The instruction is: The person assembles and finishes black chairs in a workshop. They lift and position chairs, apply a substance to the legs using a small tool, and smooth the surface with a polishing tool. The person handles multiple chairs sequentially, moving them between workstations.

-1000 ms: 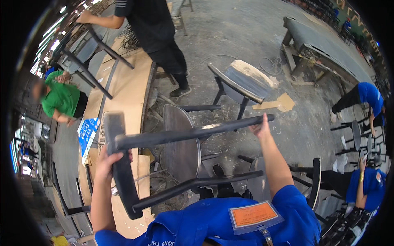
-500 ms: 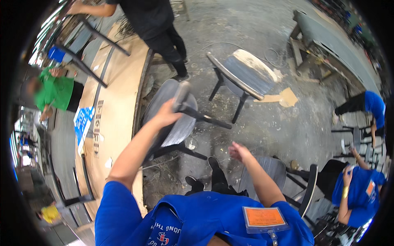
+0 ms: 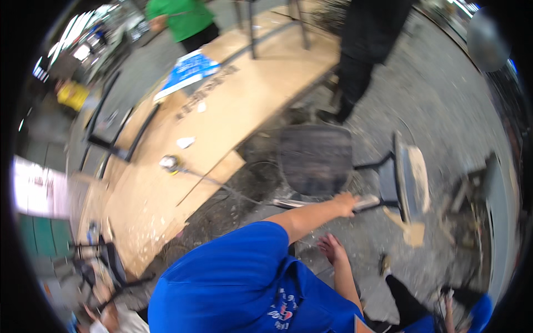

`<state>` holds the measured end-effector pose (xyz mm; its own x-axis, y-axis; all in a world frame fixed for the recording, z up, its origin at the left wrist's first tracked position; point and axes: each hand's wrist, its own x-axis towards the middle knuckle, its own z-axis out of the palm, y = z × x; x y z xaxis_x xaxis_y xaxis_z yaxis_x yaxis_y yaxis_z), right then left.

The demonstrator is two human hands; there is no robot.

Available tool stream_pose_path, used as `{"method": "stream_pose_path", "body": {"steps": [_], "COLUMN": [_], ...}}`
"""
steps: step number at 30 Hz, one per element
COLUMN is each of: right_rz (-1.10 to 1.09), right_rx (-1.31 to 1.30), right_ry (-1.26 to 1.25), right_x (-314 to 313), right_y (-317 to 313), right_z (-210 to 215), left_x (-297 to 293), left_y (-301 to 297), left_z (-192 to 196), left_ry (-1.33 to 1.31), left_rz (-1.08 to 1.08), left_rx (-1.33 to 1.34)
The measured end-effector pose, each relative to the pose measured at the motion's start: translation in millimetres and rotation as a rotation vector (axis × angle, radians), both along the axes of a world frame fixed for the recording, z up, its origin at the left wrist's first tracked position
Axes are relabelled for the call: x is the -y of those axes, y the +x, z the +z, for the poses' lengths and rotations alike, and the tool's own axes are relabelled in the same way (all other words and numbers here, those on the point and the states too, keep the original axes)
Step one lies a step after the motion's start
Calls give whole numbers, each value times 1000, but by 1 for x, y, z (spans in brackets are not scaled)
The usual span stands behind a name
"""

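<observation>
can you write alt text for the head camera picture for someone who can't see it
A person in a blue shirt grips a grey metal bar with the left hand, beside a dark chair on a dusty concrete floor. The right hand hangs open and empty. A wooden board lies to the left.

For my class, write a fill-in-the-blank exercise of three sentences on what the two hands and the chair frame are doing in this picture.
1. The person's left hand grips a ____ bar of the dark chair frame.
2. The right hand is open and holds ____.
3. The long board lying on the floor to the left is made of ____.

Missing words: metal; nothing; wood
</observation>
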<state>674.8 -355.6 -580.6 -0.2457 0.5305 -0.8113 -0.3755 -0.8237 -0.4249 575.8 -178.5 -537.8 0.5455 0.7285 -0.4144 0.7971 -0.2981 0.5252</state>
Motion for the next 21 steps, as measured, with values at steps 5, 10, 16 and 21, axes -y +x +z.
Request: {"method": "stream_pose_path", "body": {"steps": [5, 10, 16, 21], "right_rz": [362, 750, 1211, 1490], "right_rx": [133, 208, 252, 345], "right_ry": [-9, 104, 275, 482], "right_x": [7, 5, -23, -47], "right_y": [2, -31, -135, -273], "right_z": [-7, 20, 52, 40], "left_x": [1, 86, 285, 455], "left_y": [-93, -258, -421, -489], "left_z": [23, 32, 22, 1], "left_ry": [22, 213, 322, 145], "left_rz": [16, 455, 1044, 1647], "left_rx": [342, 262, 131, 124]}}
